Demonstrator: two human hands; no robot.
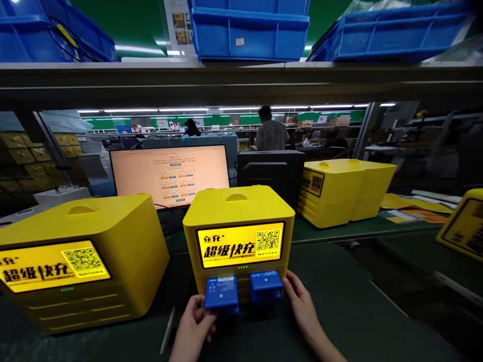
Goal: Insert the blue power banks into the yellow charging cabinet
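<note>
1. The room is a factory hall with green walls and strip lights. At twelve o'clock a shelf (241,75) runs overhead and carries blue bins (249,27); beyond it a person (269,131) stands at another line, facing away.
2. The counter (358,301) is covered in a dark green mat and fills the lower half of the view.
3. At nine o'clock stands a yellow cabinet (94,256) with a lit front panel. At two o'clock stand two more yellow cabinets (345,188), unlit, and a further one is cut off at three o'clock.
4. At eleven o'clock a monitor (169,176) shows a pale page with small boxes, too small to read. It faces the person, likely so it can be read while working.
5. At the centre stands the yellow charging cabinet (238,226), its panel lit and three green lights below. It is turned front-on and close, which puts its slots in easy reach.
6. Two blue power banks stick out of its lower front, side by side.
7. The left hand (194,327), at six o'clock, has its grip clamped on the left power bank (222,293), thumb and fingers under its outer end.
8. The right hand (302,304), at five o'clock, touches the right power bank (266,282) with its fingertips at the side; whether its grip has closed I cannot tell.
</note>
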